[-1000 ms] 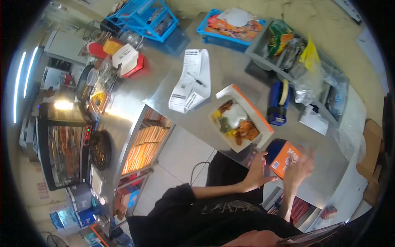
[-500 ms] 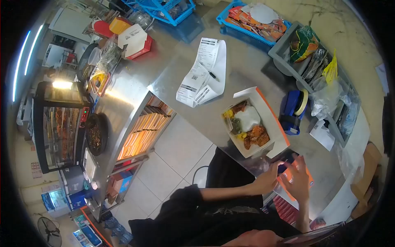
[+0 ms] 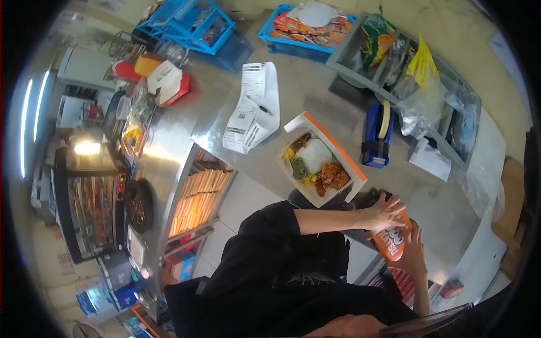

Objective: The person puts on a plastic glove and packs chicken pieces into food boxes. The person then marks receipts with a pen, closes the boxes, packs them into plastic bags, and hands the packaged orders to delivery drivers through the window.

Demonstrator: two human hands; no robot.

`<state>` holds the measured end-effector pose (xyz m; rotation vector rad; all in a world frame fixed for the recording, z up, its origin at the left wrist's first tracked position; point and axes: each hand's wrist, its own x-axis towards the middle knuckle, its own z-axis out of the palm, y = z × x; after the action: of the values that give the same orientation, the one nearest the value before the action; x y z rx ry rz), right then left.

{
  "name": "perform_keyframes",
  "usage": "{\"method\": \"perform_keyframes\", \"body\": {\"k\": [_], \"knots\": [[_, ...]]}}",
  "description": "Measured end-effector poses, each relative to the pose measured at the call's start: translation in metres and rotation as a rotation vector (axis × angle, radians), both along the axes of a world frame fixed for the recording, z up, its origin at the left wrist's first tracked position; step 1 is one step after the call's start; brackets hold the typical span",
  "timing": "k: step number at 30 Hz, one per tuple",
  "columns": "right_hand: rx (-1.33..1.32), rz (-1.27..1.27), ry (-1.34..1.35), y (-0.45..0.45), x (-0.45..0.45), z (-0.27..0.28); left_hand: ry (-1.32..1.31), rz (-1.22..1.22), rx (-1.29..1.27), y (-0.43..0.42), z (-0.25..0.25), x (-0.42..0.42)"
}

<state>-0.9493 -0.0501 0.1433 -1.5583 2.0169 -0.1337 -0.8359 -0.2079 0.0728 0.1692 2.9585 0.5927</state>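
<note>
My left hand [image 3: 384,213] reaches in from the left and closes over the upper end of an orange box [image 3: 390,241] with white lettering. My right hand [image 3: 414,250] wraps around the box's right side. Both hold it near the counter's front edge, with its lettered face showing. Just up and left of my hands sits an open takeaway box [image 3: 354,187] with an orange outer side. Inside it are white rice [image 3: 314,156], pieces of fried chicken [image 3: 333,176], and some green and yellow food. My fingers hide part of the orange box.
On the steel counter [image 3: 315,107] lie printed receipts [image 3: 245,127] with a pen and a blue tape dispenser [image 3: 376,138]. Blue baskets [image 3: 282,40] and a grey bin [image 3: 349,66] of bags stand along the wall. Left, a lit food warmer [image 3: 90,208] rests on another counter.
The orange box has been turned and gripped between both hands, its lettering now in view. My right hand has come down around its side. The camera view has shifted, moving the counter items leftward.
</note>
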Motion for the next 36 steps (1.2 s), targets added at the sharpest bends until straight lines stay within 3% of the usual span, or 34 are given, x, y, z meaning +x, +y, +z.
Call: {"method": "perform_keyframes", "body": {"k": [4,6,8,10,11,13,14,15,16,17,18,19,20,22,24,26,27,29,30,32,33,36], "knots": [[0.062,0.000,-0.030,-0.012,0.000,0.022,0.026,-0.005,0.115,-0.002,0.003,0.004],[0.072,-0.060,-0.074,-0.009,-0.002,0.012,0.091,-0.008,-0.007,-0.008,0.002,0.003],[0.154,-0.042,0.085,-0.007,0.002,0.006,0.006,-0.088,0.068,-0.015,0.002,0.003],[0.053,-0.116,0.046,0.000,0.023,0.010,0.201,-0.073,0.089,-0.020,0.003,0.015],[-0.078,-0.176,0.259,-0.004,0.041,0.028,0.285,-0.050,0.181,-0.019,0.011,0.029],[-0.049,-0.689,-0.190,-0.031,0.089,0.063,0.342,-0.280,0.412,-0.054,0.086,0.074],[-0.241,-0.985,-0.346,-0.046,0.134,0.046,0.373,-0.188,0.372,-0.089,0.132,0.095],[-0.277,-0.996,-0.438,-0.069,0.163,0.017,0.381,-0.112,0.334,-0.127,0.160,0.114],[-0.311,-1.007,-0.531,-0.092,0.192,-0.013,0.259,-0.040,0.208,-0.161,0.149,0.111],[-0.340,-1.000,-0.450,-0.123,0.212,-0.050,0.130,0.017,0.061,-0.194,0.138,0.107],[-0.395,-1.230,-0.687,-0.151,0.217,-0.052,-0.002,0.053,-0.092,-0.226,0.127,0.105],[-0.531,-1.226,-0.464,-0.148,0.211,-0.070,-0.378,0.143,0.026,-0.249,0.132,0.101],[-0.575,-1.209,-0.635,-0.135,0.198,-0.081,-0.361,0.116,0.005,-0.266,0.134,0.093],[-0.513,-1.149,-0.853,-0.120,0.182,-0.079,-0.413,0.064,0.477,-0.274,0.129,0.098],[-0.514,-1.193,-0.909,-0.119,0.170,-0.078,-0.172,-0.357,0.578,-0.243,0.095,0.104],[-0.476,-1.248,-0.981,-0.122,0.171,-0.089,0.188,-0.307,0.305,-0.199,0.050,0.106],[-0.461,-1.227,-0.802,-0.129,0.168,-0.108,0.298,-0.283,0.222,-0.181,0.032,0.107],[-0.544,-1.189,-0.562,-0.139,0.169,-0.114,0.212,-0.221,-0.021,-0.165,0.013,0.096],[-0.525,-1.353,-0.662,-0.148,0.173,-0.102,0.209,-0.222,-0.009,-0.168,0.015,0.088],[-0.545,-1.300,-0.659,-0.145,0.178,-0.111,-0.267,-0.368,0.074,-0.180,0.037,0.071],[-0.545,-1.300,-0.660,-0.149,0.178,-0.106,-0.385,-0.450,0.258,-0.190,0.044,0.055],[-0.417,-1.433,-0.669,-0.161,0.180,-0.071,-0.484,-0.489,0.256,-0.197,0.049,0.042]]}}
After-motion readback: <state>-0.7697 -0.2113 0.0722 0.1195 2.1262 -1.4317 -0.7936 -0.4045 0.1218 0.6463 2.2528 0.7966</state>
